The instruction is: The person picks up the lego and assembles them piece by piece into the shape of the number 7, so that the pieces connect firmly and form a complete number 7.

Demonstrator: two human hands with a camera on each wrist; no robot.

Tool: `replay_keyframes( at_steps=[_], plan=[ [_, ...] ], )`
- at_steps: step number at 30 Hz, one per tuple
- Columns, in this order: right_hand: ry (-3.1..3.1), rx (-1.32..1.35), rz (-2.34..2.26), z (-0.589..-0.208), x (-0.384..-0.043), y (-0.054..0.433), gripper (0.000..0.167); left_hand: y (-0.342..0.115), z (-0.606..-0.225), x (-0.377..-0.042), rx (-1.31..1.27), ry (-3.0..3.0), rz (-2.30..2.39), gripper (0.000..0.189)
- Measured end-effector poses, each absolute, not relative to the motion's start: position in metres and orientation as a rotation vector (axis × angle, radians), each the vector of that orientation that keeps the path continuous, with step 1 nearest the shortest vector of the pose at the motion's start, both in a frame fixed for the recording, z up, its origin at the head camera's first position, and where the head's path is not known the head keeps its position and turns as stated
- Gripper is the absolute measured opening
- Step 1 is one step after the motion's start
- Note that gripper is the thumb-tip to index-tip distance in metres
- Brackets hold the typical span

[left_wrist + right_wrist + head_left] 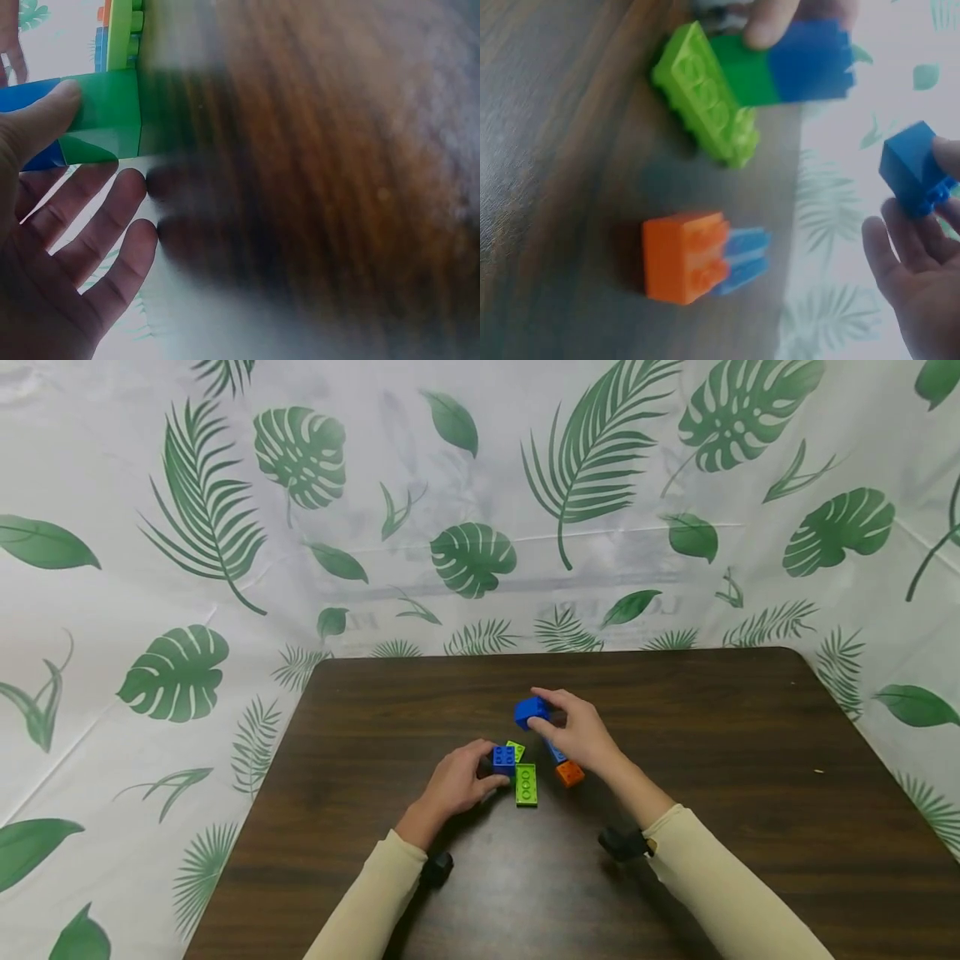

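My left hand grips a two-brick stack, a blue brick on top of a green brick, standing upright at the table surface. The thumb lies on one side of the stack. Raised above the table, my right hand pinches another blue brick between thumb and fingers; its studs point down in the right wrist view. Beside the stack lies a long lime brick, hollow side up. A second lime piece shows partly behind the stack.
An orange brick lies below my right hand, with a lighter blue brick against it, partly hidden by that hand. All rest on a dark wooden table. Behind the table hangs a white leaf-print sheet.
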State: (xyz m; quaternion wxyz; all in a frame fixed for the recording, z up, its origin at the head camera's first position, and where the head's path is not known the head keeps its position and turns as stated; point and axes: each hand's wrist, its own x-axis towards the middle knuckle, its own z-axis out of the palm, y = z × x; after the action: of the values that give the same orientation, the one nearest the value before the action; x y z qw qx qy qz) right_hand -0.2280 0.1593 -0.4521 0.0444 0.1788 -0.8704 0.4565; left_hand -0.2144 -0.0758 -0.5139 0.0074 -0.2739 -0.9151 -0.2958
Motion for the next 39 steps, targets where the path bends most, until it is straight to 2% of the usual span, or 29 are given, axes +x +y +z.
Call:
replay_keyframes(
  at_steps=[9, 17, 39],
  plan=[
    [-2.710, 0.854, 1.055, -0.439, -0.208, 0.142, 0.047, -0.075, -0.515, -0.216, -0.880, -2.852, -0.965, 0.040],
    [-2.721, 0.985, 0.816, -0.442, -0.203, 0.131, 0.051, -0.075, -0.515, -0.216, -0.868, -2.863, -0.975, 0.038],
    [-2.730, 0.999, 0.632, -0.439, -0.205, 0.123, 0.047, -0.076, -0.514, -0.214, -0.852, -2.862, -1.001, 0.035]
  ],
)
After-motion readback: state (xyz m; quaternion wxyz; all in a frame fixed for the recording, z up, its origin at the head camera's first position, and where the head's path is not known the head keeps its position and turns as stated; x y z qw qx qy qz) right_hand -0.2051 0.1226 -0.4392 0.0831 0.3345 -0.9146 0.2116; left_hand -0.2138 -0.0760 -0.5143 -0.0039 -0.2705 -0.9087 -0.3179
